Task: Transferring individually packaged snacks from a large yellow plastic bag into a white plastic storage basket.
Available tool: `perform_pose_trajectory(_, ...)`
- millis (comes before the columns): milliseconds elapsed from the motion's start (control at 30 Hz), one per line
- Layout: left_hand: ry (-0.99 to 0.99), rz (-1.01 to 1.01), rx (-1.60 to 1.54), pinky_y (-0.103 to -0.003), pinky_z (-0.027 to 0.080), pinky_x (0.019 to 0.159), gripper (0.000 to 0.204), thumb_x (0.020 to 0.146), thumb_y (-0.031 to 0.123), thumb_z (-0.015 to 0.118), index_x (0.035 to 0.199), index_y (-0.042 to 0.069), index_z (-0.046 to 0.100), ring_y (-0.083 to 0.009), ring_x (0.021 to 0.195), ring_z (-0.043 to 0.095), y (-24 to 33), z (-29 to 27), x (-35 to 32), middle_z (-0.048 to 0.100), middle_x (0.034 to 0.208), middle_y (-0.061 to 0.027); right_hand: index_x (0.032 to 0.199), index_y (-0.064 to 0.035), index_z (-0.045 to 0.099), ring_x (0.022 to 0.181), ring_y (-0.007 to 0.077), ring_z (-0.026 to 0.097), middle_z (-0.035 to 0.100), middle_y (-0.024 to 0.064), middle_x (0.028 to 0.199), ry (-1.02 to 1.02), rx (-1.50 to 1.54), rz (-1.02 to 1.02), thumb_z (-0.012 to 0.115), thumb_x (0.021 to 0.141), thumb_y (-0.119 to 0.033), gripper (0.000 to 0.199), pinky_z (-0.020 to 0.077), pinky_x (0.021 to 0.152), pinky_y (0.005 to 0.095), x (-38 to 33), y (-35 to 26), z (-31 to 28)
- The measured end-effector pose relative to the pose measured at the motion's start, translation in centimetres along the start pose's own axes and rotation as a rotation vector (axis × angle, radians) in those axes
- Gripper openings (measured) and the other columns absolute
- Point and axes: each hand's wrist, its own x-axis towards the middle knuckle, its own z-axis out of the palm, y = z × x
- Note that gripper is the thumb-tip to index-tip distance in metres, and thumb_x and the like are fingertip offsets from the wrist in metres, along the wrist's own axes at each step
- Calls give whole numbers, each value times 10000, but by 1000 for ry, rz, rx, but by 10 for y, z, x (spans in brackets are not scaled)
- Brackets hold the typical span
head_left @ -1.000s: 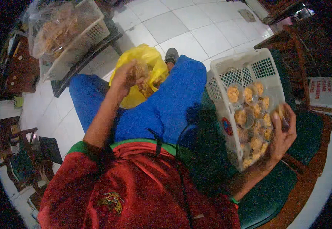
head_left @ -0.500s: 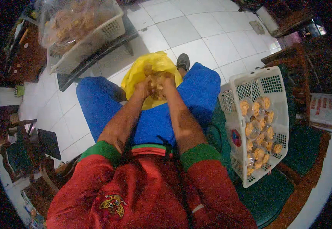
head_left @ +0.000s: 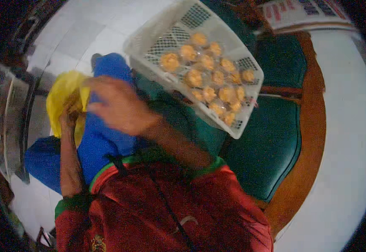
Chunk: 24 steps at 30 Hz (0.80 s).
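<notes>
Left hand (head_left: 67, 115) fingers clamp the soft, light yellow bag (head_left: 63, 94) at its mouth; right hand (head_left: 118, 105), blurred, finger state indeterminate, hovers beside it; grip bunched film.

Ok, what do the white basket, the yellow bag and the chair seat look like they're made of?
White basket: looks like moulded plastic, matte, with lattice-vented walls. Yellow bag: seems thin plastic film, glossy and crumpled; the left hand is at it, the right hand blurred above the blue trousers. Chair seat: dark green padding, possibly vinyl or leather given a faint sheen, in a brown, probably wooden, frame.
</notes>
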Motion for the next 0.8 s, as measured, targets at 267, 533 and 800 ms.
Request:
perform_pose_trajectory(267,407,422,558,-291,462,828,269,870,152,596,1078,-16,574,-179,902,572,144,160,-74,596,1014,-94,1254,-65,475,1101,334,523,565,200,1160,51,-1123,410,692,756,-169,553,419,918,436,-123,28,-242)
perform_pose_trajectory(533,-433,711,967,-409,467,824,284,733,51,637,1006,17,571,-360,907,574,135,423,-137,586,953,-190,1297,-131,451,1268,375,349,351,154,1398,-170,-1388,728,728,681,-350,710,344,1008,504,-182,136,-270)
perform_pose_trajectory(800,-816,998,1040,-470,492,699,259,730,133,609,950,1,578,-355,796,620,17,518,-123,611,797,-197,1272,-139,470,1273,367,346,361,172,1391,-322,-1157,778,758,599,-410,780,349,1005,497,-144,128,-292)
